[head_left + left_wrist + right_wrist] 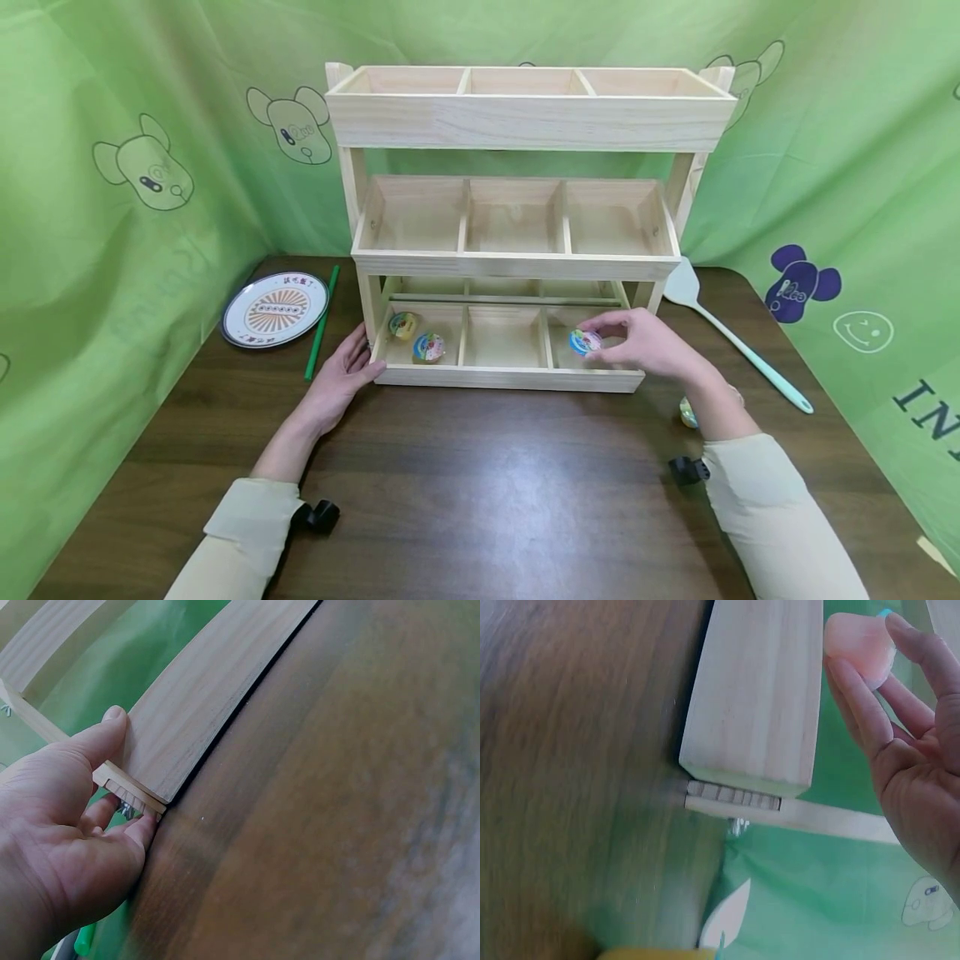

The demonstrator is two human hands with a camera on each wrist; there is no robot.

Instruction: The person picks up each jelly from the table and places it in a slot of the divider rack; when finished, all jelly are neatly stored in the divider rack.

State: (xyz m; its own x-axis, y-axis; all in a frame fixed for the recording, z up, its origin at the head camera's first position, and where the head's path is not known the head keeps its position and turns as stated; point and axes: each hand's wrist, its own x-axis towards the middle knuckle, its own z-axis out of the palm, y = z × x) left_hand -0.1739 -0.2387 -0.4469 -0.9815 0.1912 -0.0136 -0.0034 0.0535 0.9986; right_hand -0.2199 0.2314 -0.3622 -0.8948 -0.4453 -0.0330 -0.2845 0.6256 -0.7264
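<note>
A three-tier wooden shelf (517,268) stands at the back of the table, each tier split into three compartments. My left hand (342,377) grips the left end of its bottom tier, thumb over the front corner and fingers bent around the side in the left wrist view. Over the bottom right compartment, my right hand (642,343) pinches a small jelly cup (584,342) between thumb and fingers; the cup looks pink in the right wrist view. In the bottom left compartment lie a yellowish jelly cup (402,325) and another with a colourful lid (429,347).
Left of the shelf are a round plate (277,310) and a green stick (322,323). A pale spatula (738,333) lies on the right. Another jelly cup (687,412) is partly hidden by my right wrist. A green curtain (90,275) hangs around the dark table (450,500).
</note>
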